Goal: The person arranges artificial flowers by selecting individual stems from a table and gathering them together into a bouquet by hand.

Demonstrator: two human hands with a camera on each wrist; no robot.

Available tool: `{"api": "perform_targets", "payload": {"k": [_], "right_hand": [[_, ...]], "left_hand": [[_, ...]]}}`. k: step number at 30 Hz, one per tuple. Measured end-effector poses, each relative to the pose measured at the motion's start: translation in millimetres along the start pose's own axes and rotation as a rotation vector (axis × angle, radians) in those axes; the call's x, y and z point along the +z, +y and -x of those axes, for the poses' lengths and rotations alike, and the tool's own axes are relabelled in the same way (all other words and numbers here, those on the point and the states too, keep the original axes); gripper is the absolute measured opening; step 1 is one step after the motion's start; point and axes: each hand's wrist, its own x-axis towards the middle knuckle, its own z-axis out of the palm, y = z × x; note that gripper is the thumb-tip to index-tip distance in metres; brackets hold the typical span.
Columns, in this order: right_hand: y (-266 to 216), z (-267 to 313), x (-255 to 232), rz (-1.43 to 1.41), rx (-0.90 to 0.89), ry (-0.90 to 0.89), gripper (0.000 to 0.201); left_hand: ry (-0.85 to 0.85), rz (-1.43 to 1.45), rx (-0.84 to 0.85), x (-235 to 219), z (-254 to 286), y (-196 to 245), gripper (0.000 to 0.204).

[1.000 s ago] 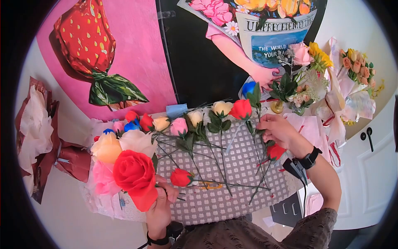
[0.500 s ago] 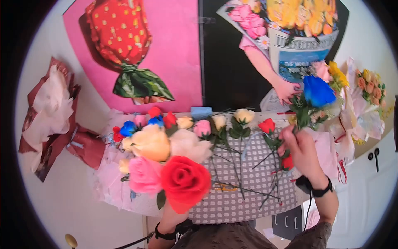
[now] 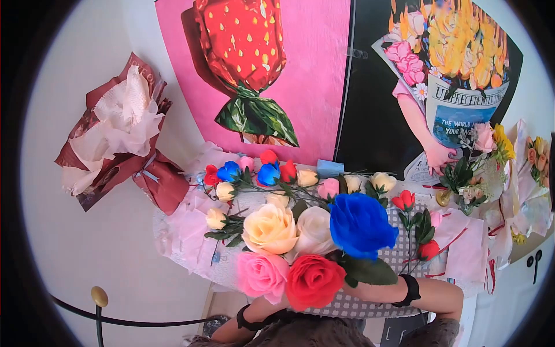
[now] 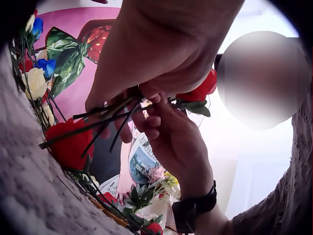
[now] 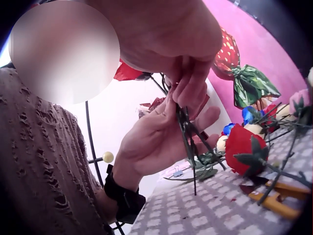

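A bouquet [image 3: 300, 243] of cream, white, pink and red [image 3: 314, 280] artificial roses is held up over the table, and a blue rose [image 3: 361, 225] sits against its right side. In the head view the blooms hide both hands; only my left forearm [image 3: 260, 309] and right forearm [image 3: 428, 295] show. In the left wrist view my left hand [image 4: 146, 73] grips the bundled stems [image 4: 107, 117], with my right hand [image 4: 161, 122] touching them from below. The right wrist view shows my right hand [image 5: 186, 83] pinching a stem [image 5: 188, 132] against the bundle, which my left hand [image 5: 156, 137] holds.
Several loose roses [image 3: 277, 173] and a red bud [image 3: 403, 200] lie on the checked tablecloth [image 3: 352, 306]. A small vase of flowers [image 3: 468, 185] stands at the right. A maroon paper wrap [image 3: 115, 139] hangs at the left. A yellow-handled tool [image 5: 274, 200] lies on the cloth.
My right hand picked the blue rose up from the table's right side and carried it left to the bouquet. My left hand raised the bouquet toward the middle.
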Motion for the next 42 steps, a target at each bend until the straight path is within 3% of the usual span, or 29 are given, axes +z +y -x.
{"api": "perform_targets", "payload": {"k": [1, 2, 4, 6, 14, 16, 17, 19, 21, 23, 24, 25, 27, 28, 30, 31, 32, 33, 34, 36, 42], "right_hand": [[1, -2, 1, -0.221, 0.028, 0.043, 0.025], [2, -4, 2, -0.219, 0.024, 0.042, 0.025], [3, -7, 3, 0.126, -0.021, 0.067, 0.027], [1, -11, 2, 0.021, -0.001, 0.069, 0.027], [-7, -23, 2, -0.253, 0.140, 0.024, 0.022], [-12, -34, -4, 0.269, -0.067, 0.218, 0.025], [-11, -36, -10, 0.268, -0.067, 0.217, 0.025], [-6, -38, -29, -0.175, 0.193, 0.296, 0.022], [-18, -42, -64, -0.234, 0.495, 0.358, 0.024], [1, -40, -86, -0.152, 0.598, 0.367, 0.026], [6, -40, -100, 0.234, 0.575, 0.237, 0.028], [9, -36, -96, 0.234, 0.581, 0.238, 0.028], [19, -29, -86, 0.737, 0.362, 0.324, 0.029], [1, -34, -83, 0.512, 0.196, 0.286, 0.027], [-27, -43, -70, -0.053, 0.177, 0.038, 0.025], [-26, -42, -53, -0.129, 0.093, 0.036, 0.024], [-22, -40, -36, -0.206, 0.007, 0.039, 0.024], [-23, -41, -25, -0.210, 0.011, 0.046, 0.024], [-25, -42, -16, -0.401, 0.047, 0.093, 0.024], [-22, -42, -8, -0.675, 0.074, 0.160, 0.023], [-14, -37, 2, -0.680, 0.028, 0.342, 0.019]], "left_hand": [[-0.013, 0.056, -0.051, -1, 1, -3, 0.059], [-0.026, 0.112, -0.103, -3, 2, -6, 0.060], [-0.039, 0.167, -0.150, -4, -2, -9, 0.060], [0.001, -0.410, 0.170, -3, -8, -14, 0.058], [0.132, -0.330, 0.211, 5, -11, -8, 0.048], [0.143, -0.356, 0.218, 2, -10, -7, 0.045], [0.088, -0.373, 0.168, -4, -9, -7, 0.051], [0.037, -0.393, 0.118, -11, -7, -5, 0.059], [0.132, -0.367, 0.198, -14, -7, 1, 0.060], [0.100, -0.323, 0.204, -13, -5, 4, 0.060], [0.064, -0.280, 0.206, -12, -4, 4, 0.060], [0.024, -0.238, 0.209, -11, -3, 6, 0.060], [-0.060, -0.153, 0.223, -9, -6, 8, 0.060], [-0.100, -0.106, 0.229, -7, -8, 8, 0.060], [-0.180, -0.014, 0.236, -2, -9, 7, 0.061], [-0.220, 0.029, 0.238, -1, -10, 6, 0.061], [-0.226, 0.028, 0.232, -7, -9, -25, 0.061], [-0.201, 0.322, -0.016, -20, -5, -81, 0.062], [-0.165, 0.612, -0.266, -22, -7, -91, 0.063], [-0.170, 0.518, -0.220, -23, -1, -85, 0.063], [-0.208, -0.008, 0.070, -7, 4, -9, 0.064]]}}
